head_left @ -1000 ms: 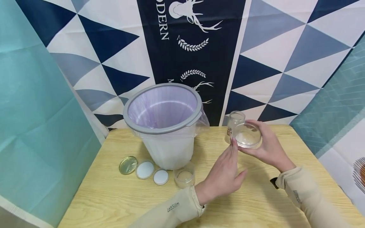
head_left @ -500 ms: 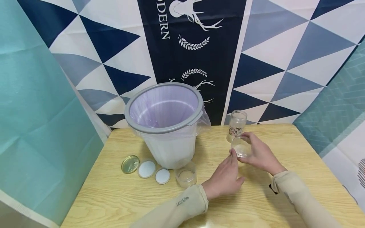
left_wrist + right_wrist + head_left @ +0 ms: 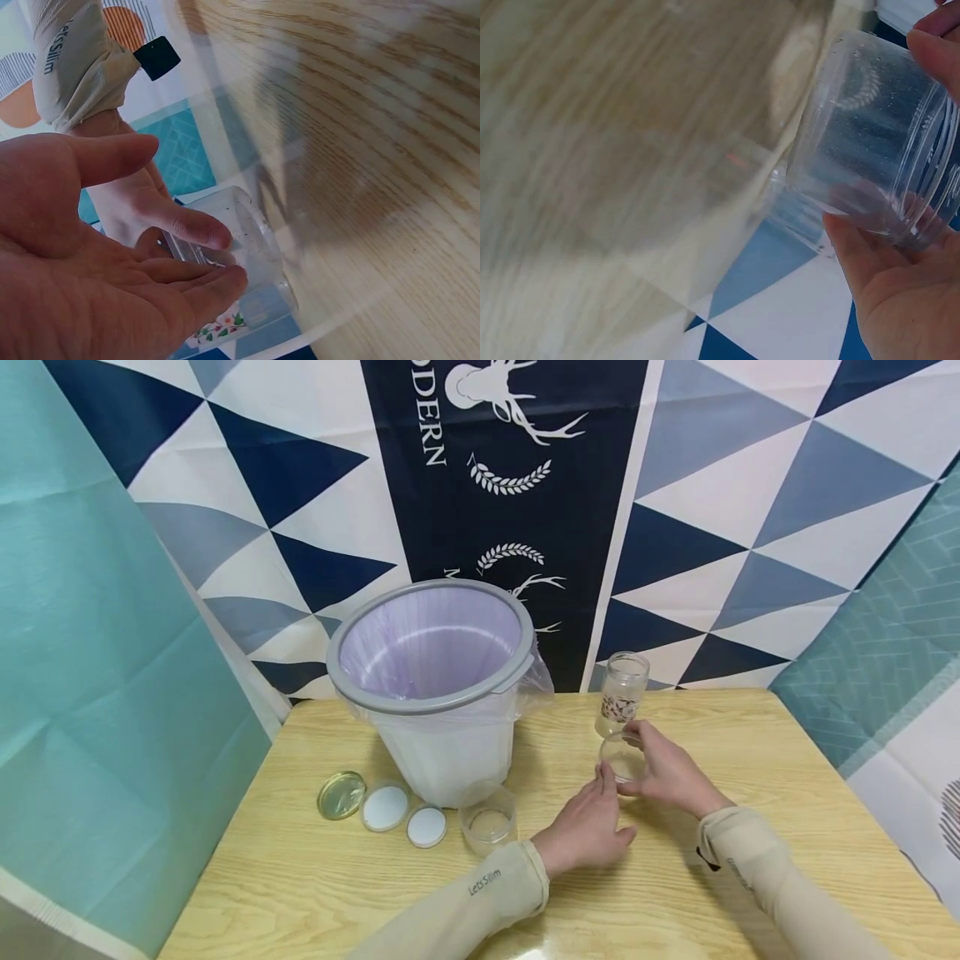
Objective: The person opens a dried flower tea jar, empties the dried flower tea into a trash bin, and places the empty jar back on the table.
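My right hand (image 3: 667,770) grips a clear plastic jar (image 3: 855,112) by its rim end, thumb on one side and fingers on the other. In the right wrist view the jar's base faces the wooden table. My left hand (image 3: 588,827) reaches in from the left with its fingers (image 3: 217,289) straight and together, the tips at the jar's side. Just behind the held jar stands a taller clear jar (image 3: 621,706), lidless, with a floral band. Left of my left hand, another clear open jar (image 3: 487,822) stands on the table (image 3: 300,893).
A large white bin (image 3: 457,760) with a grey rim and a purple-tinted liner stands at the back left. In front of it lie a gold-coloured lid (image 3: 342,795), a white lid (image 3: 385,807) and a smaller white lid (image 3: 427,826). A patterned cloth (image 3: 690,543) hangs behind the table.
The held jar has come down and left toward the table, in front of the tall jar, turning its opening away from the head camera. My left hand has shifted slightly downward beside it.
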`<state>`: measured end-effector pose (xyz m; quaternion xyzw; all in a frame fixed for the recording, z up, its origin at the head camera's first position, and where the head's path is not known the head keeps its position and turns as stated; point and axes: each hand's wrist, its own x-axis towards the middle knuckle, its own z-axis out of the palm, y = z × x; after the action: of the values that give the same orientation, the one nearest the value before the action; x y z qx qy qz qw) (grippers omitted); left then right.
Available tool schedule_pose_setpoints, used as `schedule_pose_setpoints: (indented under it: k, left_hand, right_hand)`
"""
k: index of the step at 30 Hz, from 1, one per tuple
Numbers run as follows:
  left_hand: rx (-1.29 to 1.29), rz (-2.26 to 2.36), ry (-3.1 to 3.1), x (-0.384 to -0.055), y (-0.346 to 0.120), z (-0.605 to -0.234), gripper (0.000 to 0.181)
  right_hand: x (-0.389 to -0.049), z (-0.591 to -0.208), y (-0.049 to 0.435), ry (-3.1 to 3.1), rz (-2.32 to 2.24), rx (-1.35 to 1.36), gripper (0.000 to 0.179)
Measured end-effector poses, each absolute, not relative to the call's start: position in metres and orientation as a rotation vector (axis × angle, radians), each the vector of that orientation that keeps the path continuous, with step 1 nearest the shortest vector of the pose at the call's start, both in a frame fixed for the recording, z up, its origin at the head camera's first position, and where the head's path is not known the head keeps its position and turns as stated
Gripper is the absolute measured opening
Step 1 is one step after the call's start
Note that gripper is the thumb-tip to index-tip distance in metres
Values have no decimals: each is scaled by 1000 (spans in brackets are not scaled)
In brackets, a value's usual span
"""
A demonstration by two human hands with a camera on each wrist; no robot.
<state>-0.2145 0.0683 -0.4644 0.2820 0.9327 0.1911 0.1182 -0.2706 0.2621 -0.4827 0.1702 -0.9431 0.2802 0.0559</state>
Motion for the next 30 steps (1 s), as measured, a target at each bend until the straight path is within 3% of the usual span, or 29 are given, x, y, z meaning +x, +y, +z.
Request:
schedule_pose_setpoints:
  k: [23, 30]
  left_hand:
    - [863, 236, 2835, -213, 72, -475, 93]
    - [955, 167, 2897, -214, 64, -471, 89]
  right_hand:
    - [-272, -494, 263, -2922, 906, 527, 94]
    - [-268, -490, 266, -2935, 767, 507, 107]
